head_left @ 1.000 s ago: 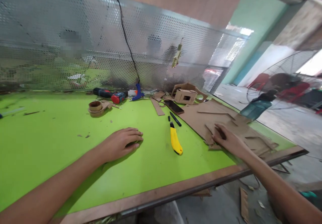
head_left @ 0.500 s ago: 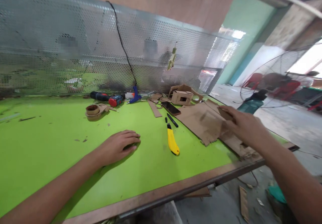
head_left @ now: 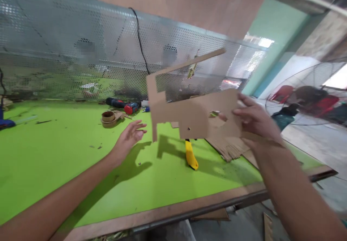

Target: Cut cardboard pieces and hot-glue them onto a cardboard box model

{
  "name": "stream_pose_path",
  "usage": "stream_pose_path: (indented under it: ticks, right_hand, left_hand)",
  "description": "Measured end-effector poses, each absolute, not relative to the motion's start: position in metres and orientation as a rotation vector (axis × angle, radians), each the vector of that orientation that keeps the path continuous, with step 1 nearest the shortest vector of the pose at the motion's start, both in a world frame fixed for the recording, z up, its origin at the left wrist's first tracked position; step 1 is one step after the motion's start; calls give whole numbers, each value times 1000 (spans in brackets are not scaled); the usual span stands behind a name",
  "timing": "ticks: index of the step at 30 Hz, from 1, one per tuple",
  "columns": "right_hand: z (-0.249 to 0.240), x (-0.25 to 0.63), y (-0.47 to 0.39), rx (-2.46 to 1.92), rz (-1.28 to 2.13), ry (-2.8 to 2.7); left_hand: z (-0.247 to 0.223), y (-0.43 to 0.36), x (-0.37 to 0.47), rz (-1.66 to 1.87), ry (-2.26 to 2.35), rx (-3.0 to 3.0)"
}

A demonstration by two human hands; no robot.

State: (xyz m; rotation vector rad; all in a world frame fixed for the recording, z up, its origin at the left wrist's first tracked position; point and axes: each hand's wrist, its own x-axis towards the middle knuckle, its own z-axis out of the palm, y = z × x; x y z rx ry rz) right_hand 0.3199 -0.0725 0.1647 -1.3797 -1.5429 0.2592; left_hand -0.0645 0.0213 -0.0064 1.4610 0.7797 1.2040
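Observation:
A flat cut cardboard piece (head_left: 189, 114), with a long thin arm at its top and a ragged hole, is held up above the table. My right hand (head_left: 255, 120) grips its right end between thumb and fingers. My left hand (head_left: 131, 136) hovers over the green table (head_left: 114, 186), left of the piece, fingers apart and holding nothing. Below the piece lies a yellow-handled cutter (head_left: 191, 156), its upper end hidden. More cardboard (head_left: 229, 149) lies on the table under the right side of the piece.
A red and black power tool (head_left: 123, 105) and a round cardboard part (head_left: 108, 117) lie at the back left. A perforated metal panel (head_left: 108, 60) stands behind the table. The table's front edge (head_left: 168, 210) runs below the hands. A dark bottle (head_left: 284, 116) is at the right.
My right hand has lifted the cut cardboard piece from the right side and brought it over the table. My left hand has risen off the tabletop and its fingers have spread. The view has shifted slightly.

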Motion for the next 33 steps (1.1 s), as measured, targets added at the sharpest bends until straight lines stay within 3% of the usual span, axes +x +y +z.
stream_pose_path:
  ticks: [3,10,16,33]
  right_hand:
    - [126,302,-34,-1180,961,-1191]
    - [41,267,-9,-1049,1430,-1003]
    - [17,266,-9,-1002,1458,-1044]
    - [28,259,-21,-1001,1543,-1178]
  left_hand:
    - [1,24,-66,1282,784,1233]
    - [-1,28,-67,1311,1019,1070]
    - [-5,29,-69,1343,1050,1109]
    - [9,26,-69,1438,1043,961]
